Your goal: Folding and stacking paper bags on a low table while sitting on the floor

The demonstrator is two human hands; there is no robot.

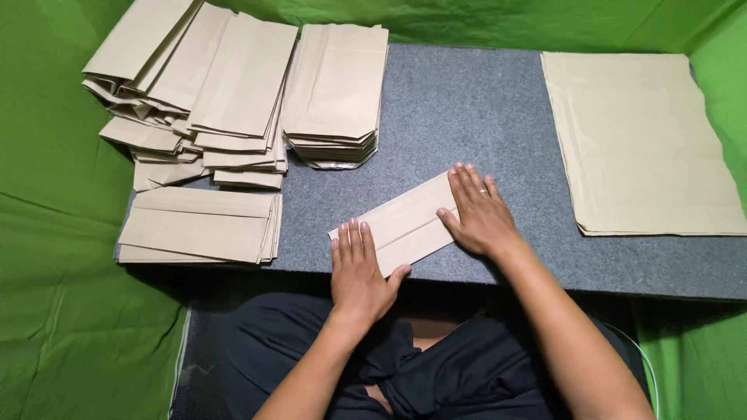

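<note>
A folded strip of tan paper (405, 222) lies slanted on the grey table (459, 117) near its front edge. My left hand (358, 268) lies flat on the strip's left end, fingers together, thumb out to the right. My right hand (481, 211) presses flat on the strip's right end, with a ring on one finger. Neither hand grips anything; both palms rest on the paper.
A stack of flat tan sheets (642, 140) sits at the table's right. Several piles of folded tan paper bags (334, 93) (194, 93) fill the back left, and a low pile of folded strips (198, 225) lies at the front left. Green cloth (54, 233) surrounds the table.
</note>
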